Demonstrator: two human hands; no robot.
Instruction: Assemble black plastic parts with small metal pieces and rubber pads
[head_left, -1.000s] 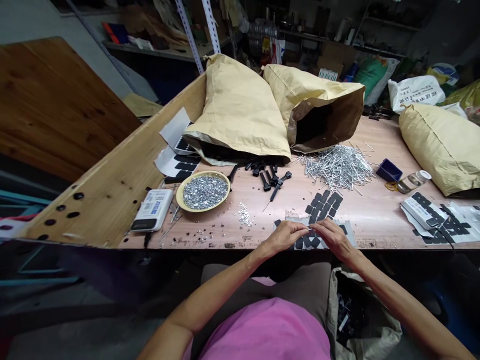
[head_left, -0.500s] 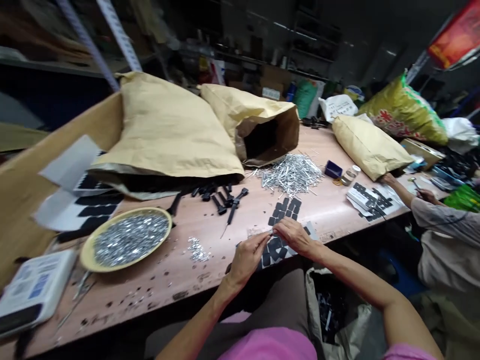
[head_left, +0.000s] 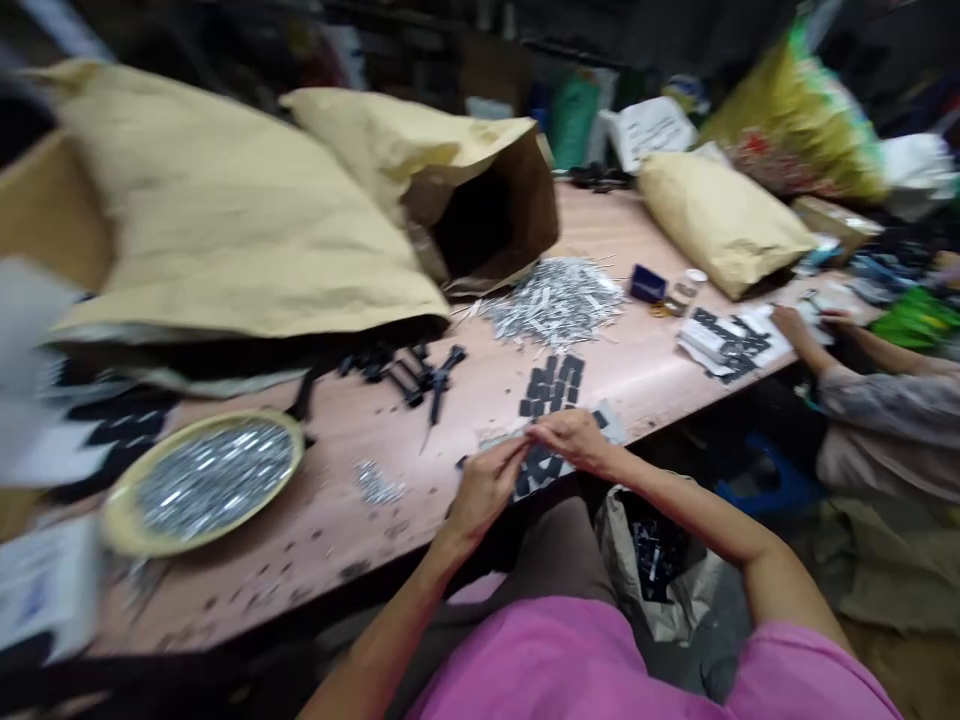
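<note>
Your worktable (head_left: 637, 375) runs diagonally across the view, its near edge in front of your lap. On its far left side lies a large paper sack (head_left: 247, 220), its dark mouth facing you; a second paper sack (head_left: 367, 140) lies just beside it, mouth open. A third paper sack (head_left: 720, 220) rests farther right, near a co-worker's sleeve (head_left: 870, 405). To your left, the shallow yellow bowl (head_left: 124, 520) contains shiny metal pieces. Centrally, a loose pile of silver pins (head_left: 555, 300) sits in front of the second sack's mouth.

Between that pile and the table edge, the black pads (head_left: 555, 385) lie in staggered rows, some on a grey sheet partly below your hands. Your left hand (head_left: 487, 480) and right hand (head_left: 574, 435) meet at the fingertips above the pads, fingers drawn together. Blur prevents you from telling whether either grips a part. Left of the pads lie black plastic parts (head_left: 439, 385). A clear jar (head_left: 686, 290) stands beside a dark blue box (head_left: 648, 283). Nearer your left hand, tiny silver bits (head_left: 375, 483) are scattered.
</note>
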